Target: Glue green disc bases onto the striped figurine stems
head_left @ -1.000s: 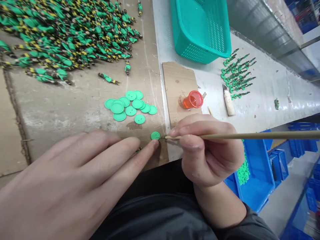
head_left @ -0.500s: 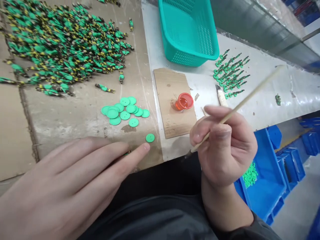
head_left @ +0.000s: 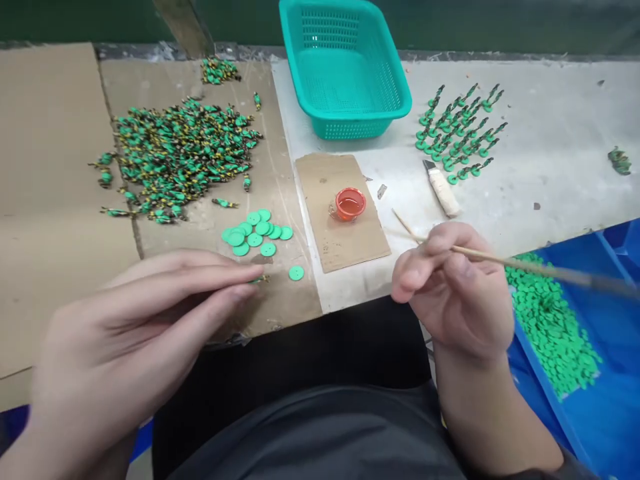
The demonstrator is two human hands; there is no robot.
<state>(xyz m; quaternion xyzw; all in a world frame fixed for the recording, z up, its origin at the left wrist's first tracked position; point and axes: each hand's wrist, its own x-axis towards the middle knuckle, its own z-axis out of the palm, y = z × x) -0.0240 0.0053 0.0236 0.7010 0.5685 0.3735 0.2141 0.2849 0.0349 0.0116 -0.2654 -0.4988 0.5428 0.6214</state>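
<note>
My left hand (head_left: 150, 327) is closed, thumb and fingertips pinching a small painted figurine (head_left: 265, 279) in green and yellow; only its end shows past the fingers. Just right of those fingertips, a single green two-holed disc (head_left: 296, 273) lies flat on the cardboard, with a cluster of similar discs (head_left: 255, 239) beyond it. Between thumb and fingers, my right hand (head_left: 457, 293) grips a thin wooden-handled brush (head_left: 515, 262), its long end blurred toward the right. A small red cup (head_left: 350, 204) of liquid stands on a cardboard piece (head_left: 345, 250) ahead of the hands.
A heap of figurines (head_left: 185, 157) covers the left cardboard. At the back stands a teal basket (head_left: 350, 127). Rows of figurines on green bases (head_left: 457, 133) stand right, near a wrapped-handle knife (head_left: 443, 190) and a thin stick (head_left: 406, 225). A blue bin (head_left: 555, 413) holds green discs.
The view has turned and levelled. My left index finger, earlier extended to the lone disc, has drawn back to pinch the figurine. The brush has swung from pointing up-right to nearly level.
</note>
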